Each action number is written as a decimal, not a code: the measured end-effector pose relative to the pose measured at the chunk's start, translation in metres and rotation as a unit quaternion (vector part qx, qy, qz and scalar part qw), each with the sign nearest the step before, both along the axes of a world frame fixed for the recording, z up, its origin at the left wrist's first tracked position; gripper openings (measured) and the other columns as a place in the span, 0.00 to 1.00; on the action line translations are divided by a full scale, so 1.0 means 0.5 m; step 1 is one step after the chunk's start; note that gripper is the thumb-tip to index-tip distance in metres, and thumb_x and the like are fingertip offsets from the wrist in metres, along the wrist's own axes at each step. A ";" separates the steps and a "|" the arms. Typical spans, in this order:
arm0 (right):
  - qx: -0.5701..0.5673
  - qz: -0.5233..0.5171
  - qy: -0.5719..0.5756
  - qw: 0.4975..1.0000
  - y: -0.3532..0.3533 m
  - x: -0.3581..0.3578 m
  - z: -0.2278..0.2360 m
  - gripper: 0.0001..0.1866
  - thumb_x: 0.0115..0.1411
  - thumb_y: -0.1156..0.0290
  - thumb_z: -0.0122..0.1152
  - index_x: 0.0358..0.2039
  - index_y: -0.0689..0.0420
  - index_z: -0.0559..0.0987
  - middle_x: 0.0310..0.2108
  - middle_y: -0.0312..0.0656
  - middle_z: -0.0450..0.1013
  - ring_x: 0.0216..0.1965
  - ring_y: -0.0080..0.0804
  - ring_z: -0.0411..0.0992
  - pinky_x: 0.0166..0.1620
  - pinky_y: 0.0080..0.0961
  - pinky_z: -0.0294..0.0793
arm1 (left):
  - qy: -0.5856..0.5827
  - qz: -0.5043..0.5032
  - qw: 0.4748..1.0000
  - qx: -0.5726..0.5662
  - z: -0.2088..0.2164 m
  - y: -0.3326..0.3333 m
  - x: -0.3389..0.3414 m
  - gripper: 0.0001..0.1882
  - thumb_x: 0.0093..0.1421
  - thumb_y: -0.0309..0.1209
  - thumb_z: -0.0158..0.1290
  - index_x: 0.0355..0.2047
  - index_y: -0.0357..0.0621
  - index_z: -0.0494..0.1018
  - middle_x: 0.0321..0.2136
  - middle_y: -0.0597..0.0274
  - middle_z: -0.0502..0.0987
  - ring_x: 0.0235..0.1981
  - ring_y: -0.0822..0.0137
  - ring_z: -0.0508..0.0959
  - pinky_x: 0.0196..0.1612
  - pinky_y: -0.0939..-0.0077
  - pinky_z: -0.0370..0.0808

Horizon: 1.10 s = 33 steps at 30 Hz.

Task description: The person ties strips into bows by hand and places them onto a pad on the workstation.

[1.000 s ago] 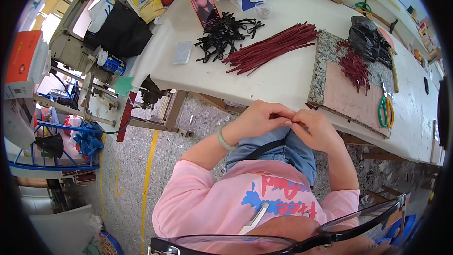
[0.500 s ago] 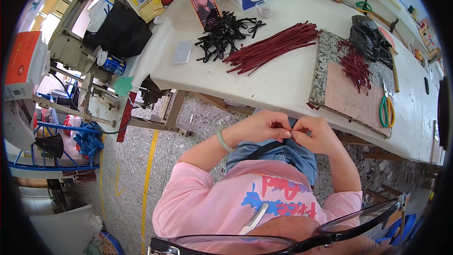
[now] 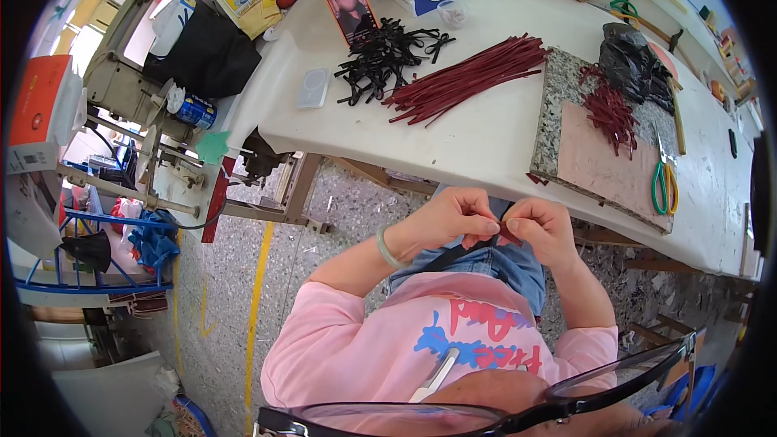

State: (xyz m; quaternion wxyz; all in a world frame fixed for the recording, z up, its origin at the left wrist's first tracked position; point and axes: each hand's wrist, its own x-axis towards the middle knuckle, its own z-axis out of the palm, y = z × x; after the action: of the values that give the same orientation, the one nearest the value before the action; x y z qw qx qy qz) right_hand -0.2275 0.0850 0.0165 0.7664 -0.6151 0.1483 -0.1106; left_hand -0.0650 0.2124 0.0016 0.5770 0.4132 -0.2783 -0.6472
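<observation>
Over my lap, just off the table's near edge, my left hand [image 3: 463, 217] and my right hand [image 3: 542, 228] meet, thumbs and fingertips pinched together. A short bit of dark red ribbon [image 3: 508, 234] shows between them; the fingers cover most of it. On the table beyond lies a bundle of long dark red ribbon strips [image 3: 469, 79]. To its left is a heap of small black ribbon bows [image 3: 380, 65]. A smaller pile of dark red ribbon pieces [image 3: 609, 117] rests on a granite slab [image 3: 558, 85] at the right.
Scissors with green and yellow handles [image 3: 664, 186] lie on the slab by a black plastic bag [image 3: 631, 65]. A phone [image 3: 350, 10] leans upright behind the bows, near a small white square device [image 3: 313, 88]. A sewing machine [image 3: 133, 40] stands at the left.
Both hands have shifted slightly and the right fingers have turned, with their tips spread a little apart from the left ones. More of the dark red ribbon now shows between them.
</observation>
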 end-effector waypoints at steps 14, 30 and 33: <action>-0.079 -0.053 0.068 0.993 -0.038 0.048 0.030 0.09 0.59 0.70 0.54 0.33 0.63 0.76 0.25 0.36 0.73 0.26 0.18 0.70 0.29 0.16 0.71 | -0.080 0.093 0.992 0.026 0.055 -0.046 0.042 0.10 0.55 0.26 0.54 0.38 0.37 0.74 0.27 0.65 0.75 0.20 0.83 0.67 0.22 0.90 0.64; 0.180 -0.025 0.071 0.981 -0.071 0.056 -0.002 0.09 0.57 0.69 0.53 0.28 0.63 0.74 0.20 0.40 0.72 0.16 0.23 0.69 0.19 0.18 0.66 | -0.208 0.163 0.965 -0.010 0.019 -0.056 0.013 0.05 0.58 0.27 0.52 0.31 0.38 0.74 0.24 0.68 0.73 0.23 0.77 0.70 0.25 0.84 0.68; 0.114 -0.017 0.087 0.989 -0.071 0.052 0.009 0.10 0.59 0.68 0.52 0.31 0.63 0.73 0.21 0.41 0.73 0.19 0.25 0.71 0.21 0.18 0.68 | 0.001 0.153 0.988 0.027 0.011 -0.052 0.031 0.06 0.58 0.29 0.52 0.32 0.38 0.73 0.23 0.68 0.73 0.23 0.79 0.71 0.23 0.86 0.69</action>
State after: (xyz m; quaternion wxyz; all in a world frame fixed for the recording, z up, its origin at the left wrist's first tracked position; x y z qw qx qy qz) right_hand -0.2015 0.0492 0.0212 0.8138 -0.5284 0.2364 -0.0517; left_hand -0.0495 0.1863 0.0072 0.6586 0.4654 -0.1932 -0.5589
